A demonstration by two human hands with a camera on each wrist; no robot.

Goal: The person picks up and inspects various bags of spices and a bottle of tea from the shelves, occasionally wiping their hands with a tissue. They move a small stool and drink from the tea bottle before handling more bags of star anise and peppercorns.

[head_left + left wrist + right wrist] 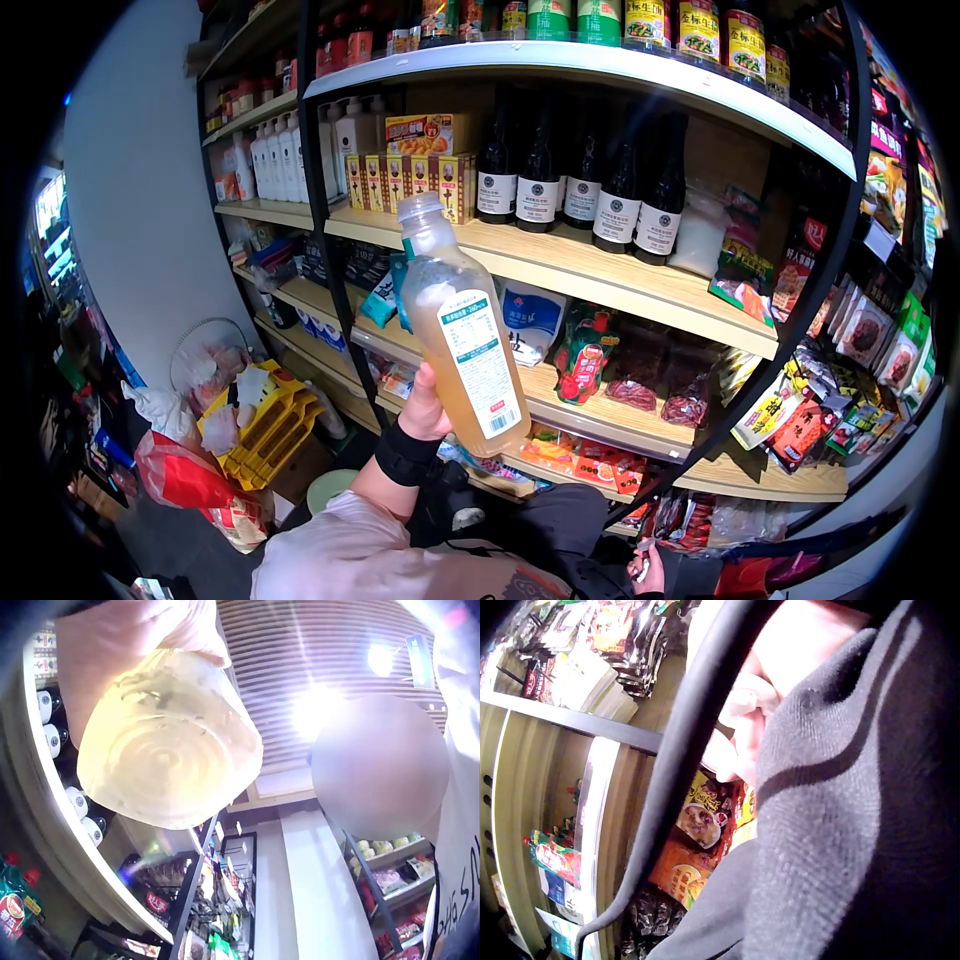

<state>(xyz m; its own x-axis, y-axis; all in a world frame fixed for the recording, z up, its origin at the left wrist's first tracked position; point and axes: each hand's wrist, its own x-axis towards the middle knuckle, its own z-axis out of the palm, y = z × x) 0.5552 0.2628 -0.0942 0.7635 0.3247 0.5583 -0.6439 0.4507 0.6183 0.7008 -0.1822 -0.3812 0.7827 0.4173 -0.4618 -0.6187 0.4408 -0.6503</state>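
Note:
My left hand [425,405] grips a clear plastic bottle [465,340] of amber liquid, holding it up before the shelves. A white and green label with dense print and a barcode faces me; the bottle's neck is clear and tilts to the left. From below, the left wrist view shows the ringed base of the bottle [169,757] and part of the left hand [127,645] around it. Low at the right, my right hand [650,570] has its fingers curled about a small white thing [640,572], partly hidden and too small to identify.
Dark bottles [540,190] with white labels and yellow boxes [400,185] line the middle shelf [560,265]. Sauce bottles [700,30] stand above. Below are a red and green pouch [583,355] and bagged goods. A yellow crate [260,425] and bags sit on the left.

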